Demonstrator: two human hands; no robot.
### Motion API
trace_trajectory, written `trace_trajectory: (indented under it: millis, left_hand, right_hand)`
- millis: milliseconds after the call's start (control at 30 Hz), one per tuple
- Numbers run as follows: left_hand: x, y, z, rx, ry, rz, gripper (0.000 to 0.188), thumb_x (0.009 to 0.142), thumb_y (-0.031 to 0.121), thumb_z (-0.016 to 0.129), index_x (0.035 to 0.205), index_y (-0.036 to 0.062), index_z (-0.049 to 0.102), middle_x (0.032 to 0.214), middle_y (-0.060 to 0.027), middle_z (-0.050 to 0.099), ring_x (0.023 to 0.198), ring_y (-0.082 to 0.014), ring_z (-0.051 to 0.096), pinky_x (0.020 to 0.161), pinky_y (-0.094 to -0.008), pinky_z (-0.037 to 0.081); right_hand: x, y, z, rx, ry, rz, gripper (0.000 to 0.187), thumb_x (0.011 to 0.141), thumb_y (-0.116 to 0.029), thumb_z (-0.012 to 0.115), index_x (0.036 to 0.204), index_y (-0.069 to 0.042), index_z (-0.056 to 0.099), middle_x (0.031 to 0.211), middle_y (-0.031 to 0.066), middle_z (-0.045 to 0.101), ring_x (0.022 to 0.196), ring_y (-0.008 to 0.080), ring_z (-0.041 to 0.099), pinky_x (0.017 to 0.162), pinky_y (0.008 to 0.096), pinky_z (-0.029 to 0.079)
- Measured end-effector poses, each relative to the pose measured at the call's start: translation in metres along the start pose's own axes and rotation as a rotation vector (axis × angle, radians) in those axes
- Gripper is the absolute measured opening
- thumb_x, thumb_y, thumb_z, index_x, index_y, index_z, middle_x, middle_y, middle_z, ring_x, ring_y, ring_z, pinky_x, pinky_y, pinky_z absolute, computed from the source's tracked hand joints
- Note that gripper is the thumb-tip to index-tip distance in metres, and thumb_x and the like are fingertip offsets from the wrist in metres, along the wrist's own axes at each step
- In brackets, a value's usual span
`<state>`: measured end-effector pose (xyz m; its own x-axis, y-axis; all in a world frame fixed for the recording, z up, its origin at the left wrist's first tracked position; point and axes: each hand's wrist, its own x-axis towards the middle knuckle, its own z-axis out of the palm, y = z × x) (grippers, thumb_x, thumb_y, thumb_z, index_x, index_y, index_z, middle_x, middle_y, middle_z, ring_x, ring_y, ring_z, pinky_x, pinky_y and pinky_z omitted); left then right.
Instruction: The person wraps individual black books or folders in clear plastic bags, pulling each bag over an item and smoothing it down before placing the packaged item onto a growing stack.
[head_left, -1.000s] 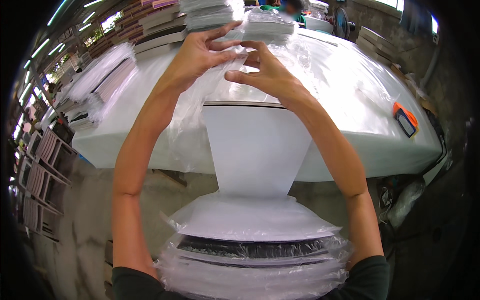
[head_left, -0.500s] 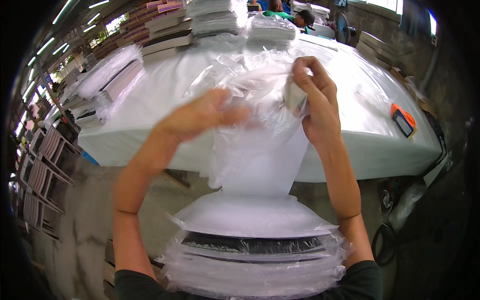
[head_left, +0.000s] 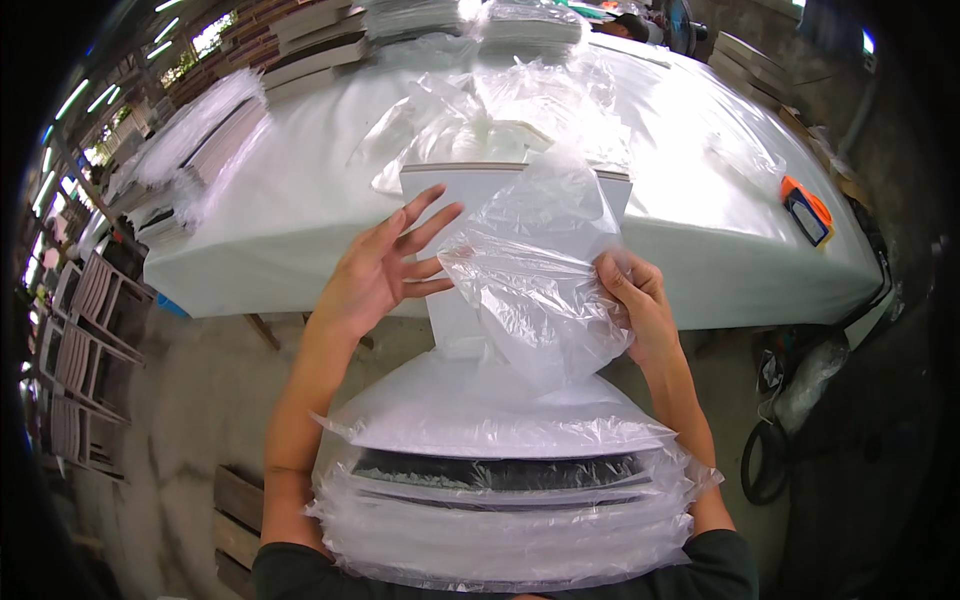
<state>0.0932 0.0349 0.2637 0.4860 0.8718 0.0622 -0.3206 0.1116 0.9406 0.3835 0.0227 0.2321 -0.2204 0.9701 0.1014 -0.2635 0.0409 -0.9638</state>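
A clear plastic bag (head_left: 545,270) hangs crumpled from my right hand (head_left: 637,300), whose thumb and fingers pinch its right side. Beside the bag's left edge, my left hand (head_left: 385,258) is open with its fingers spread. Behind the bag stands a flat white panel (head_left: 465,185), its top edge showing against the table edge; the bag covers much of it. Close to me rises a stack of flat pieces wrapped in clear plastic (head_left: 510,535), with a dark layer visible near its top. More loose clear plastic (head_left: 450,115) lies heaped on the table beyond the panel.
A table with a pale cover (head_left: 290,250) spans the view. An orange and dark tape dispenser (head_left: 806,212) lies on its right side. Wrapped stacks (head_left: 190,150) stand at the left and back. Plastic chairs (head_left: 90,330) line the left floor; a person's dark cap (head_left: 632,27) shows behind.
Both hands have come nearer to me and lower. The right hand has brought the plastic bag off the table heap; the left has spread its fingers. The panel's top edge now shows.
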Motion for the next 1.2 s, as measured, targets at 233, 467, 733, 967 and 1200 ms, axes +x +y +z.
trace_trajectory:
  millis: [233,467,733,967,1200]
  left_hand:
    - [0.024,-0.031,-0.001,-0.167,-0.388,0.018,0.07,0.09,0.041,0.05,0.139,-0.0012,0.023,0.133,-0.0158,0.045,0.12,-0.0238,0.046,0.101,-0.0359,0.036]
    - [0.02,-0.018,0.023,0.334,-0.15,0.01,0.047,0.095,0.021,0.047,0.133,-0.0045,0.036,0.121,-0.0158,0.054,0.113,-0.0209,0.052,0.098,-0.029,0.039]
    - [0.019,-0.022,0.034,0.112,-0.012,0.061,0.049,0.093,0.022,0.049,0.132,-0.0063,0.036,0.121,-0.016,0.054,0.105,-0.0193,0.057,0.09,-0.0287,0.045]
    - [0.017,-0.02,0.043,-0.096,0.006,-0.045,0.043,0.093,0.015,0.048,0.13,-0.0045,0.038,0.112,-0.0111,0.057,0.099,-0.0158,0.057,0.084,-0.028,0.049]
    - [0.017,-0.027,0.029,-0.192,-0.041,-0.193,0.038,0.091,0.014,0.05,0.126,-0.003,0.044,0.11,-0.0085,0.057,0.093,-0.0142,0.059,0.081,-0.0272,0.049]
  right_hand:
    - [0.003,0.02,0.001,-0.193,0.106,-0.153,0.024,0.089,-0.026,0.059,0.08,-0.004,0.059,0.056,-0.0077,0.037,0.045,0.001,0.027,0.039,0.0207,0.017]
    - [0.0,0.012,0.002,-0.33,0.138,-0.038,0.026,0.088,-0.027,0.061,0.081,-0.002,0.058,0.056,-0.0067,0.037,0.048,0.0016,0.031,0.041,0.0216,0.021]
    - [0.013,-0.01,0.029,-0.815,0.25,-0.88,0.022,0.07,-0.003,0.072,0.088,-0.002,0.058,0.103,0.0103,0.051,0.092,0.0272,0.051,0.081,0.0338,0.041]
    - [0.019,-0.024,0.056,-1.038,-0.177,-1.16,0.021,0.065,-0.002,0.069,0.084,-0.006,0.062,0.107,0.0082,0.052,0.094,0.0249,0.051,0.084,0.0389,0.04]
    - [0.025,-0.04,0.061,-1.235,-0.439,-1.163,0.016,0.067,-0.003,0.064,0.081,-0.003,0.058,0.101,0.0072,0.056,0.097,0.0247,0.052,0.086,0.0378,0.039]
